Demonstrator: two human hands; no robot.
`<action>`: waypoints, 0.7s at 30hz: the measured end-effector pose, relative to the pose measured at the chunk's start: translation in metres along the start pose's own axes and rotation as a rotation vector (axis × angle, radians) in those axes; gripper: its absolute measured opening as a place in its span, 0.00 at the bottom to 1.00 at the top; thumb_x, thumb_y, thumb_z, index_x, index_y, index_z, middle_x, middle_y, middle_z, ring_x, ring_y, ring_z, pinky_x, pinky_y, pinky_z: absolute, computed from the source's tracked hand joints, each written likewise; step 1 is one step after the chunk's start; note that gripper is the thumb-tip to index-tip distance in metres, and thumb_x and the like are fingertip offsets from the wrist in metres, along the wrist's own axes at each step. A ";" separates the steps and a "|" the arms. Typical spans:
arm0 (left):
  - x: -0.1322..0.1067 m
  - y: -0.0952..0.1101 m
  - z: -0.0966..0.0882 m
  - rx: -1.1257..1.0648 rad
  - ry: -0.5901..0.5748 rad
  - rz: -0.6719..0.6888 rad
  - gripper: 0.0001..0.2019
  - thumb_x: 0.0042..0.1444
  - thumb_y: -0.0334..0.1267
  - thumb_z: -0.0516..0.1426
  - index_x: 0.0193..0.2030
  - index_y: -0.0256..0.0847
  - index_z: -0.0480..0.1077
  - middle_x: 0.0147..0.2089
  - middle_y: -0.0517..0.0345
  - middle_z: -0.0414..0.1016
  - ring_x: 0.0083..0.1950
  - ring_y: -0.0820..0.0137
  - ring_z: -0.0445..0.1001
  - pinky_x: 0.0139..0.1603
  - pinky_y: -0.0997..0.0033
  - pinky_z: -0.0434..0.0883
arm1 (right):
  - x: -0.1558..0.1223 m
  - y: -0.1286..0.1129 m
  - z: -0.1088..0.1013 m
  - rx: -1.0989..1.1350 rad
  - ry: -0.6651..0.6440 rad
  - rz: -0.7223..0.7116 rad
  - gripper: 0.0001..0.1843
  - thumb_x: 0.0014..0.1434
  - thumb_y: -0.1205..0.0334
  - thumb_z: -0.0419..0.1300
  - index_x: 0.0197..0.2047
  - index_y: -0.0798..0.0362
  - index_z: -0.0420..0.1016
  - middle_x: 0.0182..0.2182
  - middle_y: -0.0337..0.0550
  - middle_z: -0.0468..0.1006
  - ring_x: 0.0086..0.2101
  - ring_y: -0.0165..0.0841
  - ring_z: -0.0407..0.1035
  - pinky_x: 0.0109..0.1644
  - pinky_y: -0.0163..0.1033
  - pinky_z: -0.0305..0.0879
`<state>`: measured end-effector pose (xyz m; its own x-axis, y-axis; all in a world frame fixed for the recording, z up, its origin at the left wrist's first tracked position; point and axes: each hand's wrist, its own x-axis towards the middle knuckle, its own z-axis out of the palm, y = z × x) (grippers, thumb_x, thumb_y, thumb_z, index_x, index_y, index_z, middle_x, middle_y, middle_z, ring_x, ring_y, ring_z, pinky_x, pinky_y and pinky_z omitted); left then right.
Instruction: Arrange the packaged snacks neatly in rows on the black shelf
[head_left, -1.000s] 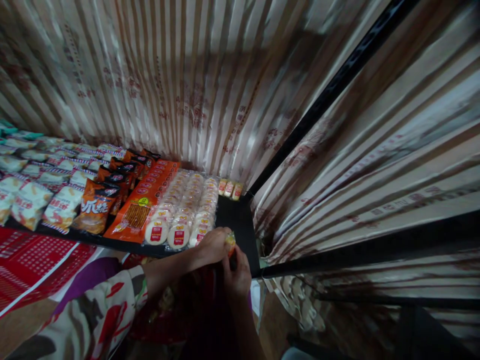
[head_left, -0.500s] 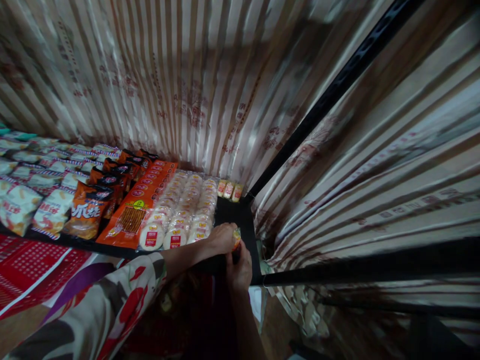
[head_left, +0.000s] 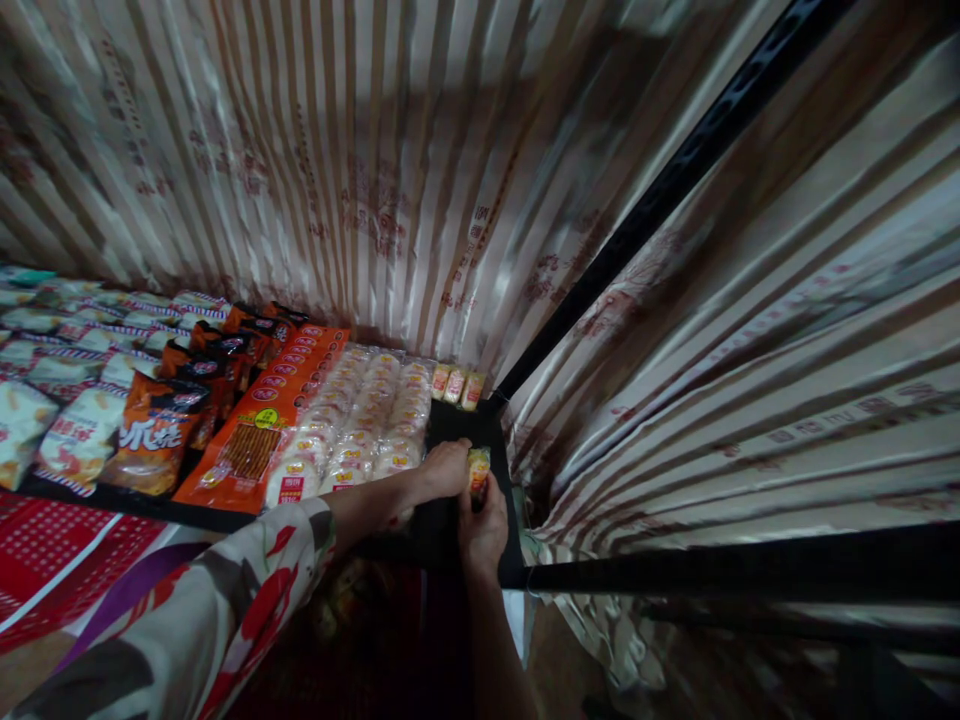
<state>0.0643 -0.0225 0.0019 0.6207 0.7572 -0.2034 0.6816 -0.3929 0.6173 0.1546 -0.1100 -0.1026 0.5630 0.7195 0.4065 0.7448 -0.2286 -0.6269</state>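
Observation:
A small yellow snack packet [head_left: 478, 466] stands between my hands over the black shelf board [head_left: 450, 425]. My right hand [head_left: 484, 530] is closed on its lower part from below. Beside it on the left is my left hand [head_left: 442, 470], with curled fingers whose tips are partly hidden. Whether the left fingers touch the packet I cannot tell. Behind my hands, several similar small yellow packets [head_left: 454, 386] line the back corner of the shelf. Rows of wrapped round white rice crackers [head_left: 397, 455] lie left of my hands, partly behind my left forearm.
Left of the crackers lie a large orange bag of stick snacks [head_left: 255, 440], orange snack bags [head_left: 154, 430] and rows of white snack bags [head_left: 82, 435]. A black post [head_left: 600, 260] rises at the shelf corner. Striped curtain [head_left: 420, 150] hangs behind and to the right.
The packet now shows more upright and less covered, as my left fingers have shifted off its front. The view has moved slightly, so the snacks sit further left and lower.

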 end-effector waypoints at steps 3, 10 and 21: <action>0.008 0.001 -0.002 0.024 -0.018 0.005 0.18 0.57 0.31 0.51 0.55 0.35 0.64 0.48 0.47 0.76 0.49 0.63 0.76 0.48 0.70 0.71 | 0.009 0.000 0.005 -0.010 0.018 0.008 0.36 0.60 0.40 0.44 0.55 0.63 0.66 0.43 0.60 0.74 0.42 0.43 0.69 0.47 0.46 0.65; 0.029 0.001 -0.007 0.207 0.025 0.098 0.19 0.55 0.33 0.54 0.54 0.32 0.65 0.56 0.44 0.70 0.59 0.61 0.67 0.58 0.67 0.65 | 0.033 0.001 0.016 -0.027 0.040 0.023 0.35 0.60 0.41 0.44 0.55 0.64 0.67 0.44 0.63 0.74 0.44 0.45 0.70 0.49 0.49 0.65; 0.082 -0.028 0.004 0.602 0.174 0.284 0.23 0.63 0.30 0.41 0.63 0.32 0.60 0.71 0.50 0.47 0.72 0.61 0.39 0.70 0.53 0.47 | 0.062 0.001 0.028 0.029 0.082 0.078 0.35 0.59 0.44 0.47 0.57 0.65 0.62 0.48 0.64 0.73 0.47 0.46 0.69 0.52 0.48 0.64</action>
<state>0.0976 0.0487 -0.0357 0.7700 0.6352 0.0603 0.6297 -0.7718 0.0888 0.1803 -0.0469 -0.0968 0.6470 0.6443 0.4078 0.6876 -0.2617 -0.6773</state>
